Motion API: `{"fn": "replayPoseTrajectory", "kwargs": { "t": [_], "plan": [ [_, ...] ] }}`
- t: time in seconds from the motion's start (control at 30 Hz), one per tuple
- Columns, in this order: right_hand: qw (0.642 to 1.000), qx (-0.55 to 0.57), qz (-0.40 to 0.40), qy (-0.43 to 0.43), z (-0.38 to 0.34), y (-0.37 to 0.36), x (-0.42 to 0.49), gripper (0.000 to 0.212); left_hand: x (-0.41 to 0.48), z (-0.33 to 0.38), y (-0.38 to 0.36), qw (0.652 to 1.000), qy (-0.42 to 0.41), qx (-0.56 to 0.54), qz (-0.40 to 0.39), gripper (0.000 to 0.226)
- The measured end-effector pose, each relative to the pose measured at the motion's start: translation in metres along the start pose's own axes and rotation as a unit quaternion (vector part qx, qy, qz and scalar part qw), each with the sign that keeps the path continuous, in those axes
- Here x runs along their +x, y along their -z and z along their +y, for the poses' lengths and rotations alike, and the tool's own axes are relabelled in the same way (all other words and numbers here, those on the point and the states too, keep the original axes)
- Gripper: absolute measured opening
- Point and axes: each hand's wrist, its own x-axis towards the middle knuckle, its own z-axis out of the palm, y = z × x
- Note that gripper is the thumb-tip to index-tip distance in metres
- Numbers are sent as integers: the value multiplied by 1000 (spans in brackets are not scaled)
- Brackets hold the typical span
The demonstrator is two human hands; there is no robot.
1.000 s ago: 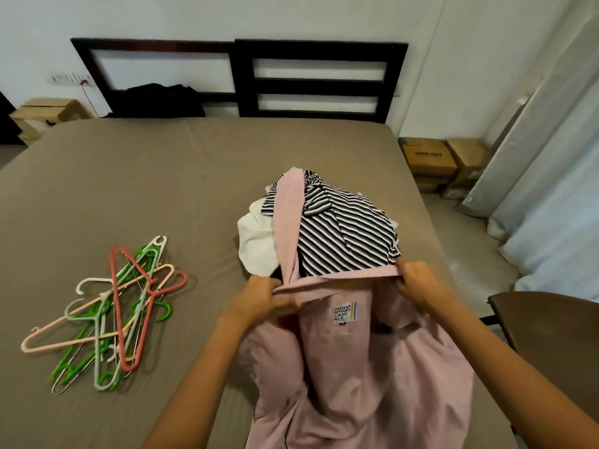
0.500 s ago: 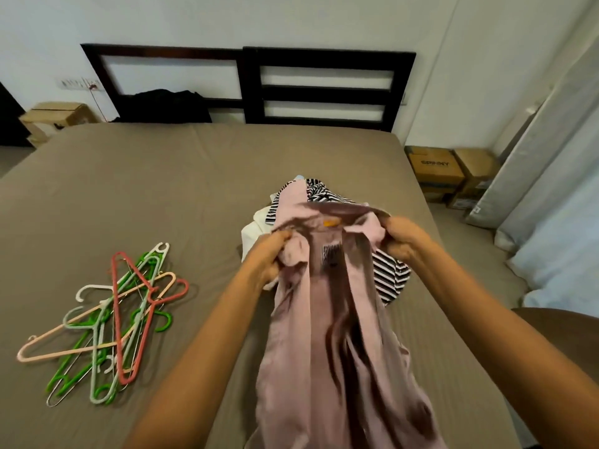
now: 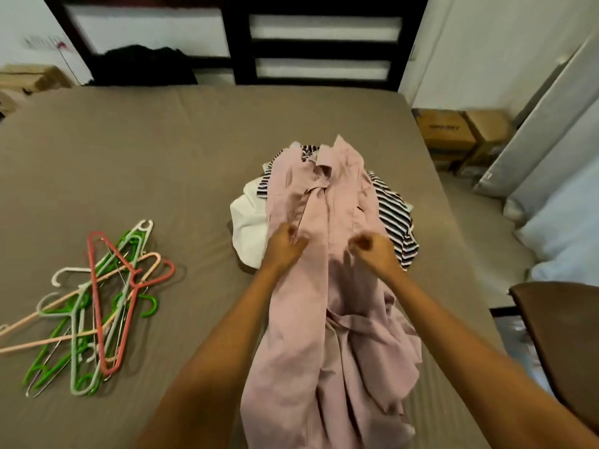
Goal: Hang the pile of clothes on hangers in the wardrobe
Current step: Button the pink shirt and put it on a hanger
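A pink shirt (image 3: 327, 286) lies stretched over the bed (image 3: 162, 157), its collar at the far end and its front facing up. It covers most of a pile holding a black-and-white striped garment (image 3: 395, 215) and a white garment (image 3: 249, 228). My left hand (image 3: 285, 246) rests on the shirt's left front with its fingers curled, pinching the fabric. A short way to the right, my right hand (image 3: 372, 252) is curled on the right front in the same way. A heap of several plastic hangers (image 3: 97, 306) in green, white, peach and red lies on the bed to the left.
A dark slatted headboard (image 3: 321, 47) stands at the far end with a black garment (image 3: 142, 64) against it. Cardboard boxes (image 3: 453, 134) sit on the floor at the right, beside pale curtains (image 3: 557, 163). A brown chair (image 3: 564, 335) stands at the near right.
The shirt, held up by its collar before, now lies flat with the collar flipped to the far side. Both hands have dropped from the collar to the shirt's front.
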Motion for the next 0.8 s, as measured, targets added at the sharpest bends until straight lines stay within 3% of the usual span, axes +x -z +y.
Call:
{"fn": "replayPoseTrajectory", "kwargs": {
  "t": [0.07,0.2,0.27,0.4,0.5,0.6,0.7,0.8],
  "plan": [
    [998,-45,-41,-25,42,-21,-52,9,-33,-57,-22,997,78,-20,-8,38],
    [980,-152,-116,-56,112,-57,-125,17,-80,-128,-59,975,205,-39,-81,65],
    [971,-210,-89,-73,129,-67,-136,31,-95,-129,-73,974,210,-50,-69,76],
    [928,-348,-103,-83,131,-79,-129,38,-125,-110,-92,984,161,34,63,103],
    [897,-417,-125,-74,119,-70,-130,31,-141,-116,-98,980,199,-9,6,128],
    [928,-350,-107,-70,110,-55,-144,37,-146,-145,-94,961,268,-35,-59,143],
    [989,-114,-30,-91,101,-45,-170,47,-147,-163,-80,956,259,50,-131,110],
    [992,77,-13,-98,96,-48,-194,37,-156,-153,-69,955,253,114,-102,85]
  ]
}}
